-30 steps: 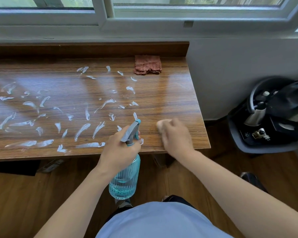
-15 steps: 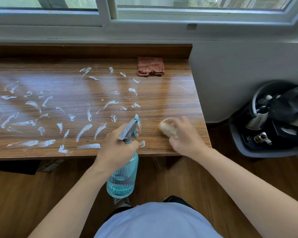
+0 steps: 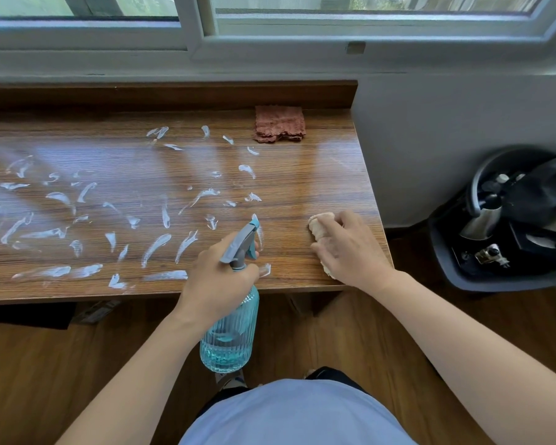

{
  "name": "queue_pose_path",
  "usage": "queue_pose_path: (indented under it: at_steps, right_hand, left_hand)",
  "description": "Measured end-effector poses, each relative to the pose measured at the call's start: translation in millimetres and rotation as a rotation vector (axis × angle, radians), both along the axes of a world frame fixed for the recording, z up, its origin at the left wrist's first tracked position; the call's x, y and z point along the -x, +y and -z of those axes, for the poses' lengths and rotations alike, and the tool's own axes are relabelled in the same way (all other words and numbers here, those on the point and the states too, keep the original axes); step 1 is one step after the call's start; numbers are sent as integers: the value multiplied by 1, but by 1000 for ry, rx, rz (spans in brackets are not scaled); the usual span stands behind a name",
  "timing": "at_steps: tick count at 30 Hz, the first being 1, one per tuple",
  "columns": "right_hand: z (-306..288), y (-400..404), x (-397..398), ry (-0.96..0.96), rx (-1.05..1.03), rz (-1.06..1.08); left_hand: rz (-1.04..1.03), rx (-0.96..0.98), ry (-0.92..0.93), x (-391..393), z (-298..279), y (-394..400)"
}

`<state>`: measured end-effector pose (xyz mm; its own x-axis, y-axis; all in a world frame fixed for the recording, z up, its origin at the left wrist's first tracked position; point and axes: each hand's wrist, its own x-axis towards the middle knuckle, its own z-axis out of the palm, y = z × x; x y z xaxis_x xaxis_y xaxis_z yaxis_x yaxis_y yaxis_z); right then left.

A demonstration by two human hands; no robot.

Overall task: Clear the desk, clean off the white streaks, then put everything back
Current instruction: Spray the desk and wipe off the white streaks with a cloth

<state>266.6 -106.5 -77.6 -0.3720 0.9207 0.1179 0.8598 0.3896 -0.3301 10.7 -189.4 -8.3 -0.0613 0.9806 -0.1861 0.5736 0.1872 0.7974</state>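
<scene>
White streaks cover the desk from its left edge to about the middle; its right end looks clean. The right hand presses a soft, crumpled rag near the front right corner. It should wipe easily held bunched. The left hand grips the bottle by its neck, nozzle over the front edge. A brown cloth lies at the back.

Daylight pours through a white-framed sliding window at 12 o'clock above a pale grey wall, warm wood-plank floor down at 6, and a dark bin of clutter at 3.
</scene>
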Motion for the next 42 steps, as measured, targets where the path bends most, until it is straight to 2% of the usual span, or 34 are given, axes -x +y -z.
queue_pose_path:
  at_steps: [5, 12, 17, 19, 22, 24, 26, 29, 30, 31, 35, 37, 39, 42]
  right_hand:
    - [4, 1, 1, -7, 18, 92]
    - [10, -9, 14, 128, 8, -46]
    - [14, -2, 23, 230, 31, 145]
    - [14, -11, 28, 215, 24, 45]
    - [14, -38, 34, 129, 63, -344]
    - [12, -34, 29, 67, 89, -451]
    - [9, -10, 31, 74, 91, -328]
    - [8, 26, 35, 104, 40, 60]
    - [11, 26, 38, 88, -9, 108]
    - [14, 19, 42, 71, -54, 80]
    - [17, -36, 34, 41, -61, -339]
    - [16, -34, 22, 13, -65, -365]
    - [13, -19, 10, 55, -40, -168]
    - [5, 5, -6, 239, -56, 197]
  left_hand:
    - [-8, 2, 3, 0, 1, -1]
    - [2, 13, -10, -2, 0, -2]
    - [-4, 17, -21, 2, 0, -4]
    - [-10, 29, -18, 4, 0, -5]
    - [-14, 32, 4, 7, -3, -5]
    - [-21, 35, 8, 9, -4, -6]
    - [-34, 36, 0, 10, -5, -6]
    - [-53, 43, -23, 12, -4, -4]
    - [-57, 48, -22, 13, -4, -5]
    - [-59, 52, -21, 13, -4, -4]
    - [-63, 56, -30, 18, -6, -3]
    - [-56, 49, -31, 21, -6, -2]
    - [-45, 43, -31, 23, -5, -1]
    - [-31, 39, -27, 25, -5, 1]
